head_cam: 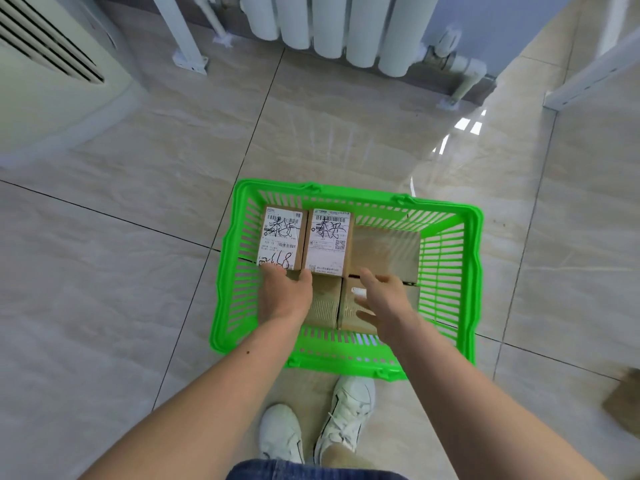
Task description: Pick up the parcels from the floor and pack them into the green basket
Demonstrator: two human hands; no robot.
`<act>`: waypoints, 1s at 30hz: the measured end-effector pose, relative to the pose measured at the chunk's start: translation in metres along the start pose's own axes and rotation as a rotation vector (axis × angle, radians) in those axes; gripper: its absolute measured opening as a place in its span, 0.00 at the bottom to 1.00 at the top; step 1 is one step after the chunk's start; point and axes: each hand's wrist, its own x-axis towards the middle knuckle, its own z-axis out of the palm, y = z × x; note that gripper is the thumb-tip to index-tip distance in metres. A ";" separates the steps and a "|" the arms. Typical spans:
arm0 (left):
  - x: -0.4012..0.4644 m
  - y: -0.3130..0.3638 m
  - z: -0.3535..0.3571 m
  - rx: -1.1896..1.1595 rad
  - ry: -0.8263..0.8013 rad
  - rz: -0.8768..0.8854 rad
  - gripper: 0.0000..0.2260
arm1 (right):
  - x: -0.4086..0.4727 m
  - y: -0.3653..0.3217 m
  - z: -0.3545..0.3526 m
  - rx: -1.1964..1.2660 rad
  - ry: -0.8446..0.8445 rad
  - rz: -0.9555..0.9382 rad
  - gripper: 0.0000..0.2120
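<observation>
The green basket [471, 271] stands on the tiled floor right in front of my feet. Several cardboard parcels lie packed inside it. Two of them carry white shipping labels: the left labelled parcel [281, 237] and the right labelled parcel [329, 240]. A plain brown parcel [386, 251] fills the right side, and smaller brown parcels [325, 301] lie at the near side. My left hand [284, 292] rests on the near edge of the left labelled parcel, thumb against it. My right hand [379, 299] hovers over the near parcels with fingers spread, holding nothing.
A brown parcel [623, 400] lies on the floor at the far right edge. A white radiator [339, 26] lines the far wall, and an air conditioner unit [45, 71] stands at the left. A white frame leg [188, 53] stands near the radiator.
</observation>
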 end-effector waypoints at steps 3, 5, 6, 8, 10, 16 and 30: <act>-0.036 0.020 -0.021 0.017 -0.009 0.032 0.16 | -0.045 -0.011 -0.019 0.083 0.015 -0.033 0.16; -0.058 0.033 -0.034 0.017 -0.012 0.058 0.15 | -0.074 -0.016 -0.034 0.116 0.027 -0.044 0.14; -0.069 0.038 -0.040 0.018 -0.012 0.073 0.15 | -0.088 -0.018 -0.042 0.128 0.032 -0.045 0.12; -0.091 0.046 -0.052 0.021 -0.024 0.105 0.13 | -0.115 -0.020 -0.057 0.154 0.034 -0.043 0.09; -0.114 0.051 -0.060 0.013 -0.073 0.128 0.12 | -0.142 -0.021 -0.072 0.188 0.041 -0.044 0.08; -0.182 0.066 -0.060 -0.004 -0.216 0.180 0.13 | -0.198 -0.009 -0.121 0.350 0.066 -0.020 0.05; -0.332 0.075 0.029 0.161 -0.443 0.395 0.19 | -0.245 0.051 -0.271 0.619 0.203 -0.003 0.06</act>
